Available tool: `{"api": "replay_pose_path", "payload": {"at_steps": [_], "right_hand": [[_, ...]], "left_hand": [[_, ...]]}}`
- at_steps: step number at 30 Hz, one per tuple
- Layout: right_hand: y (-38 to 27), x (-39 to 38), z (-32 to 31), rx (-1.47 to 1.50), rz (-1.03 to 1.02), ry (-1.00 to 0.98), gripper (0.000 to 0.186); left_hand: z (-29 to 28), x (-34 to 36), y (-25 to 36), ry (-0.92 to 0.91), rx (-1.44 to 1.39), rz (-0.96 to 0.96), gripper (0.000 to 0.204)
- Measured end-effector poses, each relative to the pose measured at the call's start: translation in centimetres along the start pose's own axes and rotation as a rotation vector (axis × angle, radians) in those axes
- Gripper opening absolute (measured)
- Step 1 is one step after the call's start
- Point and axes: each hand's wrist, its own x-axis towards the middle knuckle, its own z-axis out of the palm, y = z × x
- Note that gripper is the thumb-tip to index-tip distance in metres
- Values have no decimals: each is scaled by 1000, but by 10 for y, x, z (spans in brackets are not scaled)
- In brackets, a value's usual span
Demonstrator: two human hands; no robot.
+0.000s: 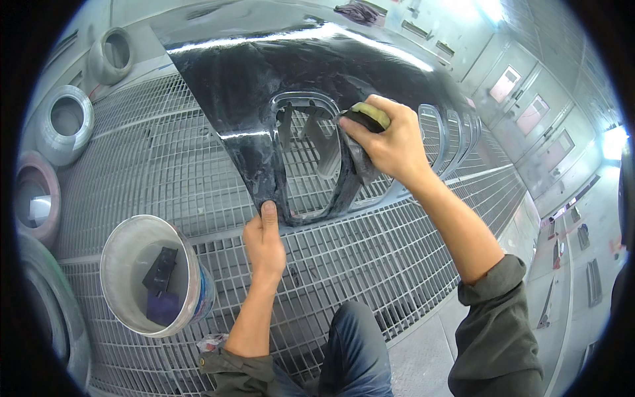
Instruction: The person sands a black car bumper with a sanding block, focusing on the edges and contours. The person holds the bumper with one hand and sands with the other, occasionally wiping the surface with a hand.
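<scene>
A large glossy black panel (228,86) with window-like openings stretches across the view, its surface marked with dull, cloudy smears. My left hand (264,243) is closed at its near lower corner, thumb on top and fingers curled underneath. My right hand (395,140) grips a yellow-and-black sanding block (371,115) on the pillar just right of the nearest opening. A dark grey sheet, apparently sandpaper (357,159), shows under that hand against the panel. What lies beneath the palm is hidden.
On the metal grating floor (152,145), left of my left arm, stands a white bucket (116,255) with dark sheets inside. Several ring-shaped parts (83,126) line the left side. A dark crumpled cloth (358,13) lies beyond the panel. Walls with small windows (505,84) rise at right.
</scene>
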Motion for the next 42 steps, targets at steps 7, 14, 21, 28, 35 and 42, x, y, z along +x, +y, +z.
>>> {"api": "replay_pose_path", "payload": {"at_steps": [7, 14, 21, 28, 35, 42], "right_hand": [[-9, 23, 15, -119, -49, 199, 28], [-4, -47, 24, 26, 21, 295, 29], [-1, -97, 53, 60, -40, 455, 25], [15, -186, 97, 142, 233, 400, 23], [3, -202, 111, 397, 452, 417, 25], [-10, -170, 120, 332, 377, 543, 23]], "left_hand": [[4, -3, 6, -43, -95, -65, 76], [-1, -1, 16, -86, -97, -81, 78], [10, -4, 12, 9, -99, -47, 82], [4, -1, 13, -26, -73, -71, 80], [-3, 2, 13, -112, -104, -51, 80], [-7, 3, 15, -152, -57, -108, 81]]}}
